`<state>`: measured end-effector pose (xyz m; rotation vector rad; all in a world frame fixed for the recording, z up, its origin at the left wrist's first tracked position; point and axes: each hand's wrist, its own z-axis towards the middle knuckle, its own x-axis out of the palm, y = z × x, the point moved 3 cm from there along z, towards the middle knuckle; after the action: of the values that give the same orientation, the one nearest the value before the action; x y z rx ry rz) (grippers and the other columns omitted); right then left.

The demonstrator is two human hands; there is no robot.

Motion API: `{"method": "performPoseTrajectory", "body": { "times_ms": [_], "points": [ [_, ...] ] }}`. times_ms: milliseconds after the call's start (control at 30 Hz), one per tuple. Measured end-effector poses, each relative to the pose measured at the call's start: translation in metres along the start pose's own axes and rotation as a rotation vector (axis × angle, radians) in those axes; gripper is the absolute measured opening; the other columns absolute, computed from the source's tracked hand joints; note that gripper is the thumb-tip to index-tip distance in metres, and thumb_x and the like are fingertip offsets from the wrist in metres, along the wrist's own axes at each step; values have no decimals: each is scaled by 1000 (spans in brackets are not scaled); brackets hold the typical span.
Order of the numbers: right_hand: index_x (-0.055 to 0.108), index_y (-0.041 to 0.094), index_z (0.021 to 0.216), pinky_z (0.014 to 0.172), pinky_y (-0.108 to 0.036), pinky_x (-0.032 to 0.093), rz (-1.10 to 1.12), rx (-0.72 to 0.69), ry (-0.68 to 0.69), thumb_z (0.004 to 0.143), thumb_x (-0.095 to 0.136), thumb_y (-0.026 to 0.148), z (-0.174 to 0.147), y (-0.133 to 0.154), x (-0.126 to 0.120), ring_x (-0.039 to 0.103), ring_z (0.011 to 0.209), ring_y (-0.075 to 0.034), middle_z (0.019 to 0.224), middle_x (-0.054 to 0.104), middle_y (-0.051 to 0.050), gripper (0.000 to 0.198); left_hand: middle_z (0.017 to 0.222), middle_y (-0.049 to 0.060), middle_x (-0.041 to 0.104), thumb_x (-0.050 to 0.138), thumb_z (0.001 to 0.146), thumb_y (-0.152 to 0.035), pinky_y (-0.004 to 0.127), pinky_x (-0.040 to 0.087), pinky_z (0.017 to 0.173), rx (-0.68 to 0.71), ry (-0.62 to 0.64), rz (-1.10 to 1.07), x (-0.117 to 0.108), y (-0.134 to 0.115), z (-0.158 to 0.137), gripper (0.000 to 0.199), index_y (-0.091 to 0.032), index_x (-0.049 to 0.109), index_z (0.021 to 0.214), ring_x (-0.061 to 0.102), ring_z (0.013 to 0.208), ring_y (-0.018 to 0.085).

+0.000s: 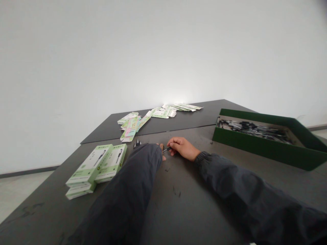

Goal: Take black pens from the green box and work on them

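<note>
My right hand (182,148) is closed in a pinch on a thin pen (167,149) with a dark end, low over the table. The pen's other end runs in among the fingers of my left hand (163,157), which are closed around it as far as they show. Most of my left hand is hidden behind its own dark sleeve. Just beyond that sleeve some small dark pieces (137,143) show, too small to name for certain.
White and green pen boxes (93,165) are stacked at the left. Flattened cartons (163,112) and a pile with pink and green slips (132,126) lie farther back. A green open box (260,149) holding many pens (252,128) stands at the right. A seam crosses the dark table (176,211).
</note>
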<state>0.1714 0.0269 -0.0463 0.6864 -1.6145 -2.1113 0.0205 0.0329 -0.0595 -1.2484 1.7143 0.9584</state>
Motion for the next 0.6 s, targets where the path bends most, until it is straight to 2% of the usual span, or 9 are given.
{"method": "performPoseTrajectory", "body": {
  "times_ms": [133,267,433,600],
  "points": [
    [55,13,85,50,-20,43,3,-1,2,80,47,28,0,0,0,55,51,-8,66,57,-1,18,128,21,37,57,65,-48,44,39,83,0,-14,-14,2,1,3,84,-11,26,134,49,102,38],
    [56,13,85,51,-20,43,-4,-1,2,79,47,28,0,-1,0,55,51,-8,66,58,-1,18,136,21,27,56,66,-48,43,37,87,-21,40,24,4,2,5,88,-10,20,137,44,109,37],
    [56,14,85,51,-20,43,-5,11,0,79,47,27,0,-1,-1,55,51,-8,67,57,-1,17,138,19,25,56,67,-49,40,36,90,-25,34,18,3,2,5,89,-12,16,138,43,112,33],
    [56,14,85,51,-20,44,-20,7,-3,80,47,28,1,-1,-1,56,52,-8,66,57,-1,18,140,20,20,55,69,-48,41,34,91,-22,52,20,5,2,5,90,-9,15,139,39,115,35]
  ]
}}
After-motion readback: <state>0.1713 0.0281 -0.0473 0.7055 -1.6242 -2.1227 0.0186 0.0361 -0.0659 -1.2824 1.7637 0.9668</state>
